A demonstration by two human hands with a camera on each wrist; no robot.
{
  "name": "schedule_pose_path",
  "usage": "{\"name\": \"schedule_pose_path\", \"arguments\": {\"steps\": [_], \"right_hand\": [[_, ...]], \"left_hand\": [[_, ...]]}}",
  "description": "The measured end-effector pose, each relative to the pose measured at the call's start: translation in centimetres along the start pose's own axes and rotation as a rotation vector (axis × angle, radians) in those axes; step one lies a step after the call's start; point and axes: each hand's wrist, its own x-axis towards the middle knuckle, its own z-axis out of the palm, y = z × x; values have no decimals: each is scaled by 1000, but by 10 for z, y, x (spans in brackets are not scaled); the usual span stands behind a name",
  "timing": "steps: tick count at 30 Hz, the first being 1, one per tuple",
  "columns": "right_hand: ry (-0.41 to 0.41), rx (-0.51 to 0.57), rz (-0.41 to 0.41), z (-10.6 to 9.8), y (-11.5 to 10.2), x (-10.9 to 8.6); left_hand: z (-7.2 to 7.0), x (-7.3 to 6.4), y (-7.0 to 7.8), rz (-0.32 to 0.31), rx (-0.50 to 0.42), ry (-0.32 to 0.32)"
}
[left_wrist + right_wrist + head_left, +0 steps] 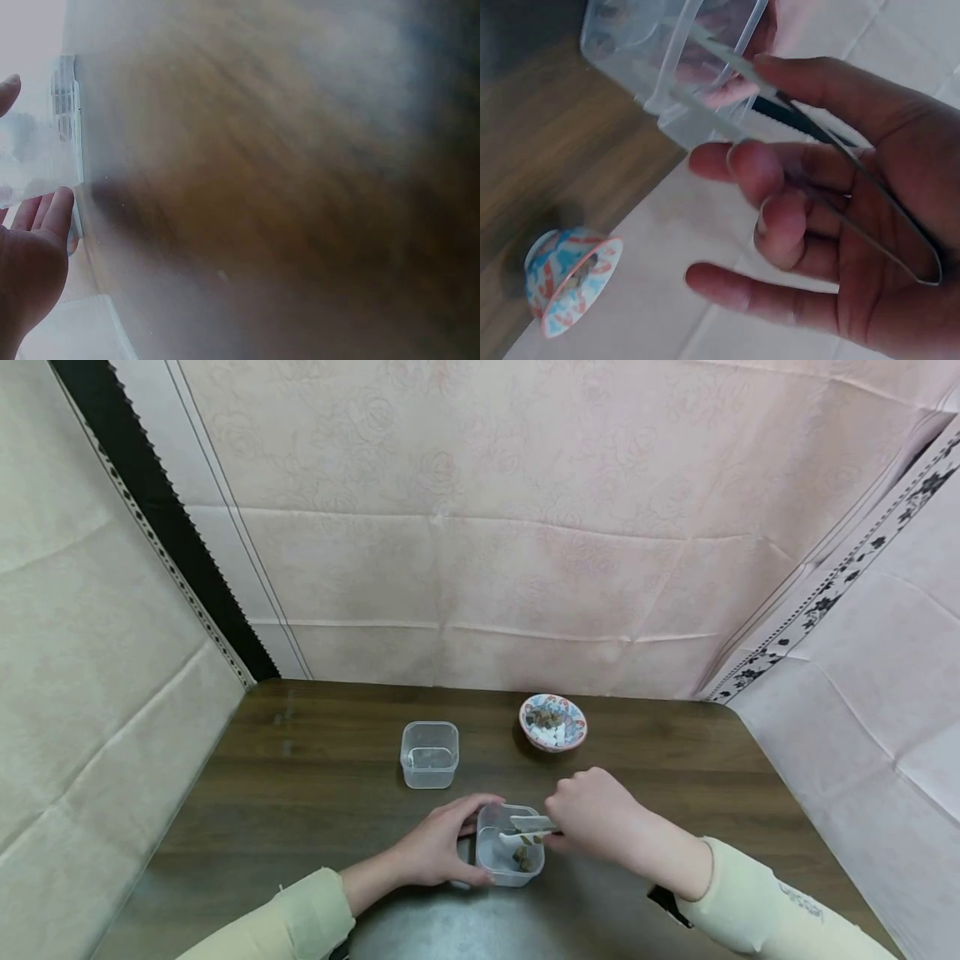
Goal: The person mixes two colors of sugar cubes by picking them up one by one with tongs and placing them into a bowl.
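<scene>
My left hand (442, 845) holds the near clear plastic container (491, 860) from its left, thumb at the front and fingers at the back. Several small brownish-green pieces (522, 860) lie inside it. My right hand (600, 817) grips tongs (531, 823) with pale tips, which reach into that container from the right. In the right wrist view the metal arms of the tongs (866, 178) run between thumb and fingers back to a bend in the palm. Whether the tips pinch a piece is unclear. The left wrist view shows the left hand (36, 255) beside the container (37, 150).
A second clear container (430, 757) stands behind, to the left. Farther back on the right is a small patterned bowl (553, 723) with several similar pieces inside. The wooden table (315, 793) ends against pale cloth hangings (480, 568) at the back and sides.
</scene>
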Motion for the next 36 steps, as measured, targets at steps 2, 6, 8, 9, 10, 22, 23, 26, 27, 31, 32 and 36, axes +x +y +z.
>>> {"name": "schedule_pose_path", "arguments": {"steps": [2,6,8,9,10,22,23,26,27,31,32,36], "right_hand": [[-4,-37,7,0,-6,2],[-30,-70,29,-1,-15,5],[-36,-73,35,-2,-19,7],[-38,-76,36,-2,-21,7],[-40,-77,38,-2,-22,8],[-69,-54,48,4,-22,14],[-70,-43,41,4,-21,14],[-71,-7,23,4,-18,13],[-69,2,20,4,-17,12],[-49,32,26,1,-15,10],[-43,32,30,0,-15,10],[-56,-5,54,-3,-20,11]], "left_hand": [[0,0,0,2,2,-1],[0,0,0,11,4,0],[0,0,1,11,0,1],[0,-1,1,10,-2,2],[0,-1,1,7,-5,3],[-1,-1,4,-15,-9,-7],[-1,-1,4,-16,-8,-7],[-1,-1,5,-17,-6,-5],[-1,-1,5,-19,-7,-5],[-1,-1,5,-8,-8,-1],[-2,-1,5,-7,-7,1],[-2,-1,4,0,-5,5]]}}
